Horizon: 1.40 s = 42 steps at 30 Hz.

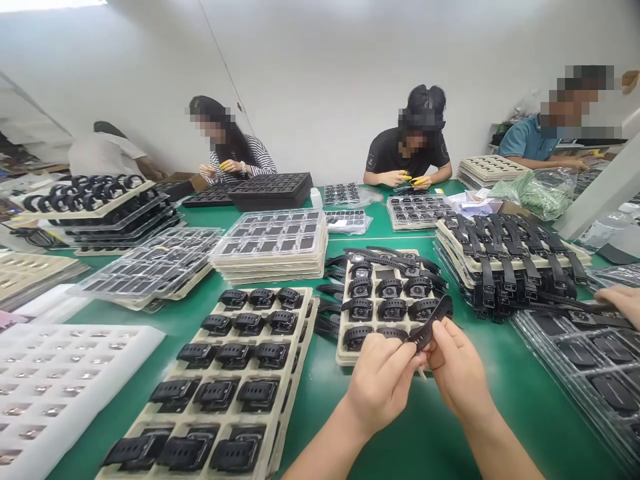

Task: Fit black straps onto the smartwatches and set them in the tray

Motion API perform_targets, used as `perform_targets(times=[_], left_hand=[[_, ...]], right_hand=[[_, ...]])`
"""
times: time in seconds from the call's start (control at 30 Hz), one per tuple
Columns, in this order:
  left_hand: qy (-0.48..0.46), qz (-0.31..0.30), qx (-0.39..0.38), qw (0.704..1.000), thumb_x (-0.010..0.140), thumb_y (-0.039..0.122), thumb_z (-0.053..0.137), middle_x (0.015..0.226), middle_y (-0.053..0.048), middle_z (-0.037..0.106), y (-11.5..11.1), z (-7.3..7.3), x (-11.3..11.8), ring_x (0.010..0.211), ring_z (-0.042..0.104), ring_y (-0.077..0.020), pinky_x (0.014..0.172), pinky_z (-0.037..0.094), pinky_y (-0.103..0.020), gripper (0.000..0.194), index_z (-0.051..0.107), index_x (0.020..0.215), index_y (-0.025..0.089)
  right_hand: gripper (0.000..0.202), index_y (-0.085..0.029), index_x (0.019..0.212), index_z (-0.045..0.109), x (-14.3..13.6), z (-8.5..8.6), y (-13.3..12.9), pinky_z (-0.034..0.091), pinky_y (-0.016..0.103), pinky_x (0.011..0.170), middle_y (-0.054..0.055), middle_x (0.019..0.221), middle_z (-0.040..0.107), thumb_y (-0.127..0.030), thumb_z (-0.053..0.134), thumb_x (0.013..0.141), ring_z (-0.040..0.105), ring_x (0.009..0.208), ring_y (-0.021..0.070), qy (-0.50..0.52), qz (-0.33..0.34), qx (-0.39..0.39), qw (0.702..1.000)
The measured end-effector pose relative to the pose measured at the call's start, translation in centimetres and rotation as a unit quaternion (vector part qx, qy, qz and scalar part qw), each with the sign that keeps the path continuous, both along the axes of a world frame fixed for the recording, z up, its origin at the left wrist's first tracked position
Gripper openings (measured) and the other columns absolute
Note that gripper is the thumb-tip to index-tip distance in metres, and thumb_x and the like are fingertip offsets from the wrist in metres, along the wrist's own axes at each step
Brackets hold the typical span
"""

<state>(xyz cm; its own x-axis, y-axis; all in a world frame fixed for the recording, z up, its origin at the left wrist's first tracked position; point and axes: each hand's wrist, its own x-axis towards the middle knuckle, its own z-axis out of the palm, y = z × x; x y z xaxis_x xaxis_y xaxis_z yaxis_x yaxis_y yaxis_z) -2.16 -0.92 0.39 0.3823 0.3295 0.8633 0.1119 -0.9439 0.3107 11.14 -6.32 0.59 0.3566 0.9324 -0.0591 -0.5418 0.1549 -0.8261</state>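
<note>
Between my two hands is a smartwatch strap [429, 327], black with a row of holes. My left hand [383, 373] pinches its lower end, fingers curled. My right hand [457, 367] grips it from the other side, thumb against the band. A thin pale stick end [423, 375] shows just below my fingers; which hand has it I cannot tell. Right behind my hands lies a cream tray [345, 357] of black smartwatches [393, 309], straps spread over its edges. To the left, another cream tray [225, 360] bears rows of watches with curled straps.
A white foam tray [125, 353] with small metal pieces lies at the left. Stacked clear-lidded trays [270, 267] stand behind. At right are piled watches [505, 250] and a clear tray [590, 393], with another person's hand [623, 303] near it. Several people sit across the green table [415, 440].
</note>
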Motion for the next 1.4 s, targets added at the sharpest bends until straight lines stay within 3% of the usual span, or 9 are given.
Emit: perform_targets(times=[0.3, 0.4, 0.47, 0.57, 0.73, 0.9, 1.03, 1.13, 1.4], left_hand=[[0.026, -0.014, -0.044, 0.999, 0.097, 0.011, 0.055, 0.083, -0.007, 0.072, 0.2, 0.2, -0.3, 0.07, 0.061, -0.0189, 0.064, 0.049, -0.033, 0.021, 0.065, 0.114, 0.018], [0.015, -0.03, -0.163, 0.986, 0.1, 0.019, 0.054, 0.085, -0.007, 0.073, -0.1, 0.1, -0.3, 0.075, 0.065, -0.0197, 0.069, 0.053, -0.034, 0.014, 0.067, 0.105, 0.02], [-0.032, -0.061, -0.331, 0.941, 0.101, 0.031, 0.055, 0.09, -0.008, 0.073, -0.3, 0.1, -0.3, 0.082, 0.068, -0.0204, 0.074, 0.056, -0.034, 0.014, 0.063, 0.106, 0.021], [-0.144, -0.12, -0.529, 0.828, 0.094, 0.051, 0.065, 0.089, -0.002, 0.067, -0.3, 0.1, -0.3, 0.079, 0.068, -0.0167, 0.073, 0.056, -0.029, 0.035, 0.052, 0.11, 0.023], [-0.223, -0.162, -0.6, 0.751, 0.084, 0.057, 0.075, 0.088, 0.002, 0.059, 0.3, -0.3, -0.2, 0.071, 0.061, -0.0112, 0.067, 0.051, -0.024, 0.049, 0.046, 0.109, 0.026], [-0.178, -0.237, -0.583, 0.757, 0.092, 0.055, 0.066, 0.095, -0.002, 0.065, 0.3, -0.1, -0.3, 0.078, 0.066, -0.0165, 0.072, 0.053, -0.03, 0.047, 0.042, 0.12, 0.026], [-0.073, -0.27, -0.521, 0.807, 0.101, 0.063, 0.041, 0.103, -0.008, 0.063, -0.2, 0.4, -0.7, 0.089, 0.063, -0.0207, 0.079, 0.052, -0.036, 0.048, 0.043, 0.126, 0.023], [-0.073, -0.262, -0.478, 0.835, 0.099, 0.071, 0.027, 0.103, -0.007, 0.057, -0.6, 0.5, -1.1, 0.089, 0.056, -0.0202, 0.081, 0.05, -0.036, 0.059, 0.042, 0.131, 0.024], [-0.12, -0.256, -0.528, 0.801, 0.101, 0.066, 0.031, 0.103, -0.006, 0.051, 0.2, 0.0, -1.2, 0.086, 0.052, -0.0181, 0.081, 0.05, -0.034, 0.05, 0.047, 0.127, 0.025]], right_hand=[[0.038, -0.022, 0.079, 0.057, 0.3, -0.4, -0.3, 0.047, 0.026, 0.055, -0.002, 0.066, 0.054, -0.053, 0.056, 0.101, 0.052, 0.059, 0.0152, -0.177, -0.01, -0.014, 0.984], [0.038, -0.022, 0.081, 0.064, 0.6, 0.0, -0.5, 0.053, 0.028, 0.065, 0.003, 0.078, 0.059, -0.05, 0.052, 0.103, 0.059, 0.072, 0.0181, -0.292, -0.028, 0.017, 0.956], [0.029, -0.024, 0.096, 0.073, 0.7, 0.1, -0.8, 0.056, 0.032, 0.08, 0.008, 0.101, 0.063, -0.045, 0.055, 0.102, 0.063, 0.094, 0.0223, -0.38, -0.013, 0.059, 0.923], [0.029, -0.034, 0.128, 0.067, 0.6, -0.1, -1.0, 0.055, 0.035, 0.091, 0.007, 0.117, 0.062, -0.035, 0.061, 0.1, 0.061, 0.109, 0.0236, -0.444, 0.03, 0.09, 0.891], [0.058, -0.038, 0.146, 0.042, 0.1, -0.1, -1.3, 0.056, 0.033, 0.083, -0.001, 0.09, 0.059, -0.022, 0.062, 0.094, 0.062, 0.086, 0.0188, -0.476, 0.022, 0.053, 0.878], [0.052, -0.034, 0.142, 0.05, 0.6, 1.3, -1.6, 0.057, 0.032, 0.083, 0.001, 0.097, 0.065, -0.022, 0.06, 0.092, 0.065, 0.089, 0.0198, -0.528, 0.077, 0.037, 0.845], [0.047, -0.03, 0.138, 0.055, 0.3, 1.7, -1.2, 0.056, 0.035, 0.089, 0.005, 0.119, 0.069, -0.028, 0.063, 0.092, 0.067, 0.104, 0.0243, -0.514, 0.099, 0.029, 0.852], [0.027, -0.026, 0.118, 0.067, -0.5, 1.4, -0.7, 0.056, 0.036, 0.086, 0.006, 0.108, 0.074, -0.028, 0.064, 0.092, 0.068, 0.097, 0.0252, -0.505, 0.071, 0.038, 0.859], [0.01, -0.023, 0.093, 0.07, -1.2, 0.9, -0.5, 0.051, 0.028, 0.062, 0.002, 0.08, 0.071, -0.03, 0.063, 0.094, 0.064, 0.066, 0.0183, -0.479, 0.019, 0.039, 0.877]])
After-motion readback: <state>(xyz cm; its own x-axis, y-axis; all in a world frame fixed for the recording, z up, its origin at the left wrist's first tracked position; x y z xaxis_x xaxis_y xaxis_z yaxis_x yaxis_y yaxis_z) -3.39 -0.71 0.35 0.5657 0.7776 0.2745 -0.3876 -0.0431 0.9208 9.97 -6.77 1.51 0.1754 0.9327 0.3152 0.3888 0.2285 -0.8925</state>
